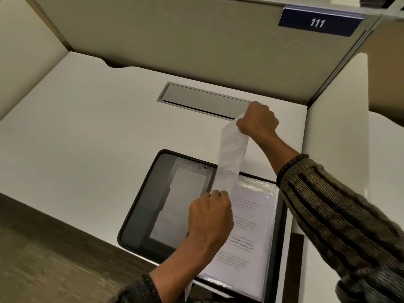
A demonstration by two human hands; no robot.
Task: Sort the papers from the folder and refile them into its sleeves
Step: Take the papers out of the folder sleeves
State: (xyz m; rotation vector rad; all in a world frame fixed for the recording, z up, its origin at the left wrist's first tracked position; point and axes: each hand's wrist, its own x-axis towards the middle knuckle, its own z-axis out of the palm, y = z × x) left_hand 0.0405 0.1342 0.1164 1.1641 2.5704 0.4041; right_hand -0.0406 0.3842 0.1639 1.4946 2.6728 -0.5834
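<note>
- We hold what appears to be a single sheet [231, 156] above the open folder [135, 217] on the desk [87, 127].
- Fingers of the left hand [209, 213] and right hand [258, 121] clamp its opposite ends.
- Light, limp, easily creased: we grip the ends gently.

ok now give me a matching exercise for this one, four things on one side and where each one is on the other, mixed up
Things
1 loose sheet
2 folder
3 111 sign
4 grey hatch

Places
a lies open on the desk
b up on the partition, top right
c held in the air above the folder
d set into the desk beyond the folder

Pairs: 1-c, 2-a, 3-b, 4-d
</note>
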